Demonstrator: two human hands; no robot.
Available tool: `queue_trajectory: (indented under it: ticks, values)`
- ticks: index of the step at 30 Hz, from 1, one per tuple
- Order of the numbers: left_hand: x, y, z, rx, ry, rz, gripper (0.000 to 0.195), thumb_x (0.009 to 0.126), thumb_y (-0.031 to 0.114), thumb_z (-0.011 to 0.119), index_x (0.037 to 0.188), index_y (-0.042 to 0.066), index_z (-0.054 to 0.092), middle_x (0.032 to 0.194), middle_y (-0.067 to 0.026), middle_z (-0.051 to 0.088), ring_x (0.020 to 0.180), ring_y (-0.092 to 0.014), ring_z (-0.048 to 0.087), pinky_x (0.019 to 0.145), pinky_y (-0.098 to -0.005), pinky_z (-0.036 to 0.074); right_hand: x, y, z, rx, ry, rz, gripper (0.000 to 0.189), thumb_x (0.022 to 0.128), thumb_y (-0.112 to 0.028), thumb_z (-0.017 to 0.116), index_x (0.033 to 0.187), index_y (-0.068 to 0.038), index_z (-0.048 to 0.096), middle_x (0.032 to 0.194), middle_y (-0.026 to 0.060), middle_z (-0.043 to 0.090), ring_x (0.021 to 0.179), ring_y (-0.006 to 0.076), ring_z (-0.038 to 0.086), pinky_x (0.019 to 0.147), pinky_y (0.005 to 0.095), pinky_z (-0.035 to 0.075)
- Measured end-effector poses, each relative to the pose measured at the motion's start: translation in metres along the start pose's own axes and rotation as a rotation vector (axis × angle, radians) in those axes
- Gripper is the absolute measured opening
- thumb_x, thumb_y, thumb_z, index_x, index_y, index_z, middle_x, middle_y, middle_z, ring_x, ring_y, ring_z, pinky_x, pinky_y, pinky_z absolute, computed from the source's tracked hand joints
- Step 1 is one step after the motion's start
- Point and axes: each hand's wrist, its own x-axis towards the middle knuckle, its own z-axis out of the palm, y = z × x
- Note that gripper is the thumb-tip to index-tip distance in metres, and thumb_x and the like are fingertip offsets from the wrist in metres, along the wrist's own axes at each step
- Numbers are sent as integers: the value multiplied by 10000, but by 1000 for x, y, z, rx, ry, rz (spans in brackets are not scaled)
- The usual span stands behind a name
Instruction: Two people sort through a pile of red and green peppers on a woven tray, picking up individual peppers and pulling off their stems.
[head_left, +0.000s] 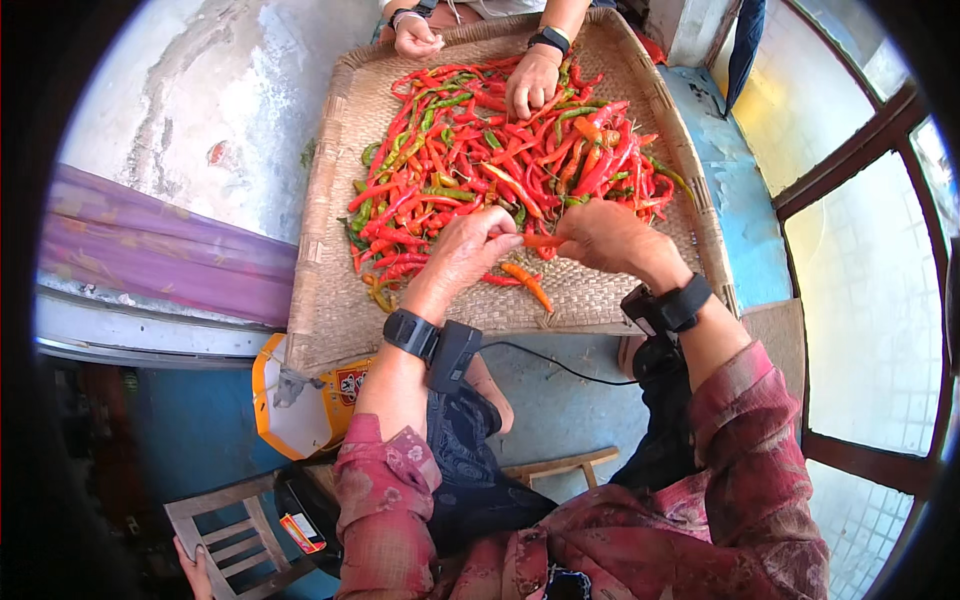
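A large woven bamboo tray (585, 306) lies before me, heaped with red, orange and green chili peppers (517, 169). Over its near side, my left hand (478, 241) pinches one end of an orange-red chili pepper (541, 241) between thumb and fingers. The other end sits in the fingertips of my right hand (616, 238), so the pepper spans the gap between both hands. Just below them a single orange chili pepper (529, 287) rests on the weave. My right fingers are partly hidden behind the back of that hand.
Across the tray, another person's hand (534, 81) reaches into the peppers, their other hand (418, 37) over the far rim. An orange carton (300, 431) and a wooden chair (225, 517) stand at lower left. Framed windows (870, 300) line the right. A cable (555, 365) joins my wrist devices.
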Motion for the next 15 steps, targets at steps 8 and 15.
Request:
queue_trajectory:
  ticks: [8, 15]
  values:
    - [22, -20, 28, 69, 245, 93, 256, 824, 84, 550, 1075, 33, 557, 859, -147, 611, 791, -240, 610, 711, -343, 480, 7, 23, -37, 451, 519, 129, 284, 781, -241, 637, 931, 0, 627, 666, 173, 609, 629, 272, 611, 598, 385, 474]
    - [39, -22, 52, 172, 287, -39, 291, 845, 95, 488, 1117, 26, 566, 928, -199, 617, 890, -332, 594, 804, -388, 456, 10, 14, -21, 331, 697, 46, 220, 769, -156, 627, 930, -6, 620, 716, 228, 606, 682, 340, 627, 610, 412, 485]
